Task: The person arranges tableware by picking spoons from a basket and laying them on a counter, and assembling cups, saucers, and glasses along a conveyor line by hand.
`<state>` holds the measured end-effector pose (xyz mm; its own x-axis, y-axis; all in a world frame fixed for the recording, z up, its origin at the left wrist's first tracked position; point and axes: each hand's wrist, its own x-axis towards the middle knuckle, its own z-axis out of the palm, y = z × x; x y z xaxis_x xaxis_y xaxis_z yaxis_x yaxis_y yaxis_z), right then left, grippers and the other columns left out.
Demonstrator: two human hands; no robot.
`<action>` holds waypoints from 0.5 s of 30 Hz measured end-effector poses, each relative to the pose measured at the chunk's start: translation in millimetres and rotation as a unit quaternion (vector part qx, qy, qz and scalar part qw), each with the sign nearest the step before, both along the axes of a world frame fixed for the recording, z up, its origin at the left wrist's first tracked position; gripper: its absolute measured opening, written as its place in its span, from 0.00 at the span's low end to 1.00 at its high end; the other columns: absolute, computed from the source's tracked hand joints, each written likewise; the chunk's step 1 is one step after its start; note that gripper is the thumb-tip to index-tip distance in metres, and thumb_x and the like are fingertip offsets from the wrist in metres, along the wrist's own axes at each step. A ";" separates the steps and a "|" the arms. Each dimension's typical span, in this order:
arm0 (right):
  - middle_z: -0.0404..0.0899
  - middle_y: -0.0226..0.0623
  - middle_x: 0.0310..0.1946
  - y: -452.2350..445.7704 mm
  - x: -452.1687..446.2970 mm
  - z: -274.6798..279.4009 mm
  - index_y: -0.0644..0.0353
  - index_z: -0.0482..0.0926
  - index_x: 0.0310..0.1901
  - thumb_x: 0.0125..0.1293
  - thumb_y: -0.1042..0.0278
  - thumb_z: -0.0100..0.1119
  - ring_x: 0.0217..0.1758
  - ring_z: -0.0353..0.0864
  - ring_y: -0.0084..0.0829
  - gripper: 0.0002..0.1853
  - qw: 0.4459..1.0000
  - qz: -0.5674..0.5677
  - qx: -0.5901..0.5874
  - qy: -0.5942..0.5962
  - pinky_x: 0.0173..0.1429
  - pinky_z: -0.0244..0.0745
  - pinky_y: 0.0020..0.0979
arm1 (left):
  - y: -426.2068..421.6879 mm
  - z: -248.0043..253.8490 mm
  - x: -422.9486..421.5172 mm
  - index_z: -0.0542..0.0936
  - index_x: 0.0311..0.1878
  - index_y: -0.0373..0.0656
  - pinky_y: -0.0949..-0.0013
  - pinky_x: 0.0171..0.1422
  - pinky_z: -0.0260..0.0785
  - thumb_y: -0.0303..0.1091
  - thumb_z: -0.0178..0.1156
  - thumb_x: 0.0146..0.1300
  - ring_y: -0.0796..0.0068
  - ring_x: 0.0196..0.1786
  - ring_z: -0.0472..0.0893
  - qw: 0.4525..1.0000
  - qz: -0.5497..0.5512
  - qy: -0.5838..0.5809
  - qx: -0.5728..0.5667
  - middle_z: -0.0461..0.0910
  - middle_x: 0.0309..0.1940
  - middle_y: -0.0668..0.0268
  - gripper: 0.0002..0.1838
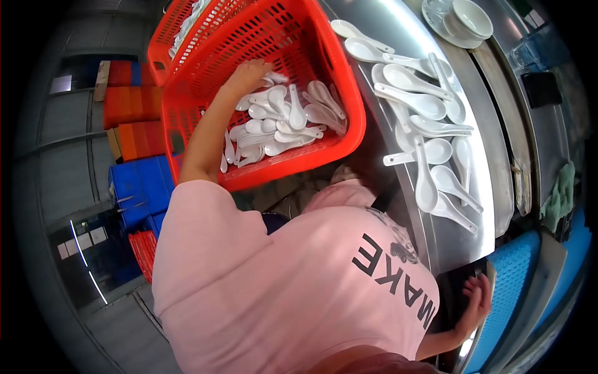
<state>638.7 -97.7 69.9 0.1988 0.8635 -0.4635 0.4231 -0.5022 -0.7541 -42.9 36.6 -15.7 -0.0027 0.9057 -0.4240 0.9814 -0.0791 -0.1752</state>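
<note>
My left hand (250, 75) reaches into a red plastic basket (356, 118), its fingers bent round white spoons at the back of the heap; how many it holds is hidden. Several white soup spoons (297, 109) lie jumbled on the basket's floor. On the steel counter (464, 243) to the right, more white soup spoons (425, 187) are scattered, some overlapping. Down at the lower right, my right hand (476, 302) rests beside the edge of a blue textured panel (507, 305). Its fingers are loosely bent and apart, with nothing visible in them.
A second red basket (163, 47) with white pieces stands behind the first. A white bowl (471, 19) sits on white plates at the counter's far end. A green cloth (557, 198) hangs at the right. Blue crates (142, 187) and orange-red crates (131, 103) are stacked at the left.
</note>
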 end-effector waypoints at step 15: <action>0.80 0.43 0.35 16.9 83.3 -66.0 0.63 0.77 0.45 0.66 0.69 0.44 0.39 0.81 0.32 0.13 0.882 -0.198 0.207 -0.373 0.43 0.78 0.28 | -122.2 4.6 50.5 0.48 0.66 0.43 0.58 0.69 0.46 0.47 0.69 0.39 0.51 0.65 0.53 0.968 0.108 -0.219 0.051 0.52 0.62 0.49 0.54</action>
